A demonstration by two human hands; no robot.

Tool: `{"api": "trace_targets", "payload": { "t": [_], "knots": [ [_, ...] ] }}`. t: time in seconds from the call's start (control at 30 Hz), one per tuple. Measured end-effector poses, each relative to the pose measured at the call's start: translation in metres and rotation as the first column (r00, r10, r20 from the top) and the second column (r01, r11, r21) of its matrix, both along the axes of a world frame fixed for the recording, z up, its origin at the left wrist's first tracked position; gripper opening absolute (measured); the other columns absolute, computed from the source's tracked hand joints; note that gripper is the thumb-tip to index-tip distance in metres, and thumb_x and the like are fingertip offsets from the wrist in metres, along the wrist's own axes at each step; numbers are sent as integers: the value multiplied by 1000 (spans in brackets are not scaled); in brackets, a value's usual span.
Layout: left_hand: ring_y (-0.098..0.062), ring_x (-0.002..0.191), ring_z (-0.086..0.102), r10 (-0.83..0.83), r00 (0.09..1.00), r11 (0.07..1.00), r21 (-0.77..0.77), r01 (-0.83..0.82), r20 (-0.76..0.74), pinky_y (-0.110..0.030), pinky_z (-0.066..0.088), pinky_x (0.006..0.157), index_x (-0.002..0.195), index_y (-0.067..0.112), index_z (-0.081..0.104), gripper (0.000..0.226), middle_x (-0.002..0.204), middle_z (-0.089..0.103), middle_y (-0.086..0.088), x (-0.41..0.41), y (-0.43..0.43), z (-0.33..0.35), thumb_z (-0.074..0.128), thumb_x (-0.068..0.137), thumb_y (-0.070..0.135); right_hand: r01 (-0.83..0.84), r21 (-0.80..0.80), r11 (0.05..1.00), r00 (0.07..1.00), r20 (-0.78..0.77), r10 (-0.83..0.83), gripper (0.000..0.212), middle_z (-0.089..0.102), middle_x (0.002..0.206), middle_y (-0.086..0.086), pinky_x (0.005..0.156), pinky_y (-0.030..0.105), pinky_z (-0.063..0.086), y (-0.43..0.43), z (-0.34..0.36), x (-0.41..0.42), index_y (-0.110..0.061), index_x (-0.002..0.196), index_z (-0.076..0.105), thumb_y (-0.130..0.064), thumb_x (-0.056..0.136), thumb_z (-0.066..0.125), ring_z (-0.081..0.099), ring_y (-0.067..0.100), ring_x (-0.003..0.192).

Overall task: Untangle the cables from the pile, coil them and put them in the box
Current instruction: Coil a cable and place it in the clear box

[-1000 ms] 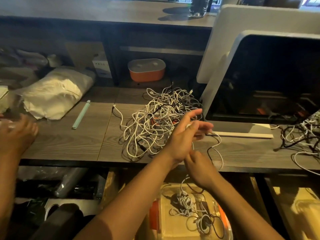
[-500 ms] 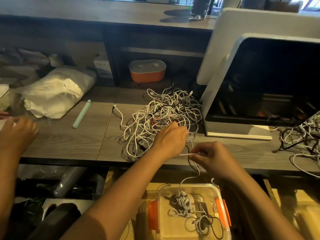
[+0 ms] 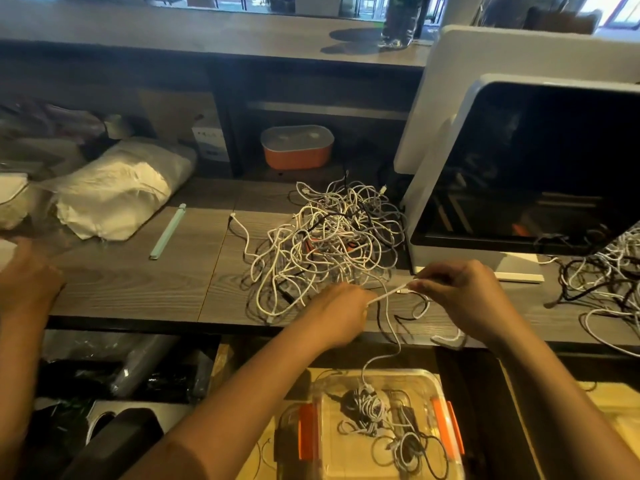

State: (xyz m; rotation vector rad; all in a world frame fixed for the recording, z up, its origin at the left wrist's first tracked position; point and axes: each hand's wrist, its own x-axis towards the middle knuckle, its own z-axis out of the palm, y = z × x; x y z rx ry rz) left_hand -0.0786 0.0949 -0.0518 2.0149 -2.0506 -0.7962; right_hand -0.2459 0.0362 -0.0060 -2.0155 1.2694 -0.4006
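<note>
Now the left hand (image 3: 341, 313) and the right hand (image 3: 464, 299) are low in the middle of the frame, just above the front edge of the table (image 3: 138, 282). Bare wood lies open to the left of the pile (image 3: 332, 244), as far as a thin green stick (image 3: 168, 231). On the right there is little room. A big screen (image 3: 540, 168) stands just beside the pile and close behind the right hand. More tangled wires (image 3: 609, 271) lie at the far right edge.

A white cable (image 3: 388, 295) is pulled straight between the two hands. The right fingers pinch its end, and the left fingers curl round it. From between the hands, white cable drops over the table edge into the box (image 3: 381, 371) at the bottom middle, where coiled cables lie. Another hand (image 3: 27, 275) rests at the left edge.
</note>
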Motion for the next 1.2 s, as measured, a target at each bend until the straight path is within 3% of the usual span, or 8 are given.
{"api": "trace_targets", "payload": {
  "t": [0.1,0.2,0.27,0.43,0.5,0.63,0.8,1.2],
  "knots": [
    [-17,80,54,124,931,974,221,-47,-345,-30,44,70,121,10,58,29,105,62,-10,1,-1,1,41,98,7,26,63,998,999,31,-28,7,55,68,-8,41,11,36,-2,-13,-2,-21,87,65,-20,90,59,48,-2,48],
    [-14,117,51,335,437,939,335,-81,-834,-28,41,100,135,10,46,41,123,55,-4,0,5,10,37,97,-1,67,175,982,993,79,-82,16,53,66,-1,39,13,33,0,-25,-4,-20,83,65,-19,94,53,43,3,46],
    [-10,131,42,307,205,951,303,-52,-929,-30,32,109,136,12,44,41,133,54,3,2,8,12,33,98,1,17,204,979,999,25,-23,21,56,69,0,42,11,36,5,-31,-1,-21,84,63,-22,97,46,48,2,48],
    [-12,127,48,138,113,990,135,-34,-984,-37,26,111,124,18,53,32,120,65,-2,-1,-2,16,31,100,15,-138,214,967,988,-36,148,26,55,71,-7,57,14,37,30,-40,25,-27,84,55,-29,101,36,52,0,60],
    [-15,93,64,159,151,973,129,-194,-976,-36,41,96,113,16,57,29,87,67,-2,-12,-10,18,31,101,13,-168,154,974,981,-67,180,20,52,74,-10,58,16,36,36,-46,35,-26,90,53,-24,101,37,51,2,65],
    [0,47,41,158,231,864,21,-503,-960,-22,41,53,104,20,55,18,58,46,12,-25,-27,11,38,100,23,-195,126,973,978,-45,202,14,53,78,-13,58,16,40,38,-50,41,-27,98,50,-14,98,45,51,2,68],
    [-21,93,56,153,920,838,-446,-314,-360,-31,41,76,120,19,55,32,104,58,-3,-24,-37,4,36,99,33,-200,181,963,973,-82,217,14,62,86,-7,69,24,48,34,-44,37,-26,94,60,-19,97,48,58,6,76],
    [-18,114,38,66,996,991,-122,-58,57,-38,30,94,137,36,43,62,118,44,-1,-5,-26,-9,40,84,69,40,31,999,998,45,-42,14,63,75,-7,58,24,40,8,0,-4,-30,87,66,-24,93,55,54,8,66]
  ]
}}
